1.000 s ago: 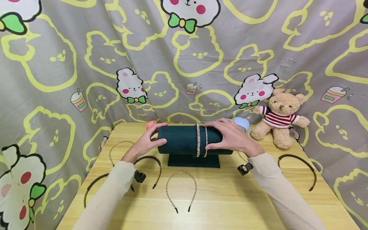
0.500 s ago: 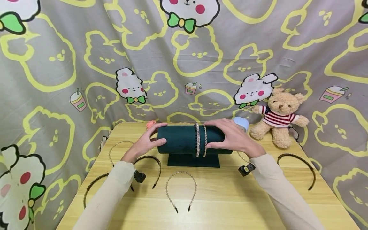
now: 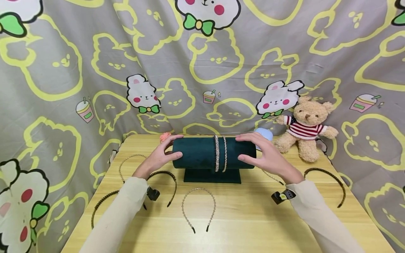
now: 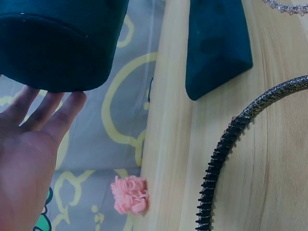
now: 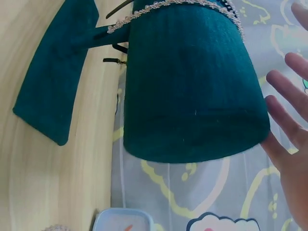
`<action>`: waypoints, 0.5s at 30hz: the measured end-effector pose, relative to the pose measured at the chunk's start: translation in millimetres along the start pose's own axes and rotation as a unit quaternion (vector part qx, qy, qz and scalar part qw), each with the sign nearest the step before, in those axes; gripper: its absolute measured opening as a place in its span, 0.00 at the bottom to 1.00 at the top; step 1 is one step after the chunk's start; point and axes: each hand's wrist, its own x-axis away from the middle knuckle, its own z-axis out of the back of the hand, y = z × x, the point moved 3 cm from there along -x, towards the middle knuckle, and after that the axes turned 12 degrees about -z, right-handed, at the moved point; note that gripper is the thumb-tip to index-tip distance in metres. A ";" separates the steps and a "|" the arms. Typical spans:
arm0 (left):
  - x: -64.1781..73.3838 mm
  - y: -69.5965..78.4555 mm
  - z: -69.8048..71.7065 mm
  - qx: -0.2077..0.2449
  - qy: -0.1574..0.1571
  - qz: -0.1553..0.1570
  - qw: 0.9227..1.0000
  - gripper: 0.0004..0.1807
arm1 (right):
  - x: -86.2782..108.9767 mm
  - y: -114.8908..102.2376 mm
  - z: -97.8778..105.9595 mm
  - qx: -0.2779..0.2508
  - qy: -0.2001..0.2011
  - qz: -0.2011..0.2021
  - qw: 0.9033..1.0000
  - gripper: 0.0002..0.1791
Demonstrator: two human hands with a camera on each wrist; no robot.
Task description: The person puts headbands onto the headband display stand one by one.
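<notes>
A dark green velvet headband stand (image 3: 194,153), a horizontal cylinder on a flat base, stands mid-table. Two headbands sit around its right half: a wider sparkling one (image 3: 217,154) with dark teeth and a thin beaded one (image 3: 225,154). My left hand (image 3: 156,157) holds the cylinder's left end, thumb in front and fingers over the top and behind. Around the right end, my right hand (image 3: 270,156) is spread with thumb and fingers apart, clear of both headbands. In the right wrist view its fingers (image 5: 284,89) lie beside the cylinder; firm contact cannot be told.
A thin beaded headband (image 3: 199,188) lies in front of the stand. Dark headbands lie at left (image 3: 162,172) and right (image 3: 333,177); others lie near both sleeves. Behind are a teddy bear (image 3: 307,130), a light blue container (image 3: 265,133) and a pink stringy bundle (image 4: 130,195).
My right hand has let go of the thin beaded headband and moved right to the cylinder's end, its fingers spreading. The left hand stays at the left end.
</notes>
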 end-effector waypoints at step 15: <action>0.6 0.1 0.3 0.002 -0.002 0.009 1.000 0.38 | 60.7 45.2 50.5 -0.046 0.042 -0.016 0.998 0.29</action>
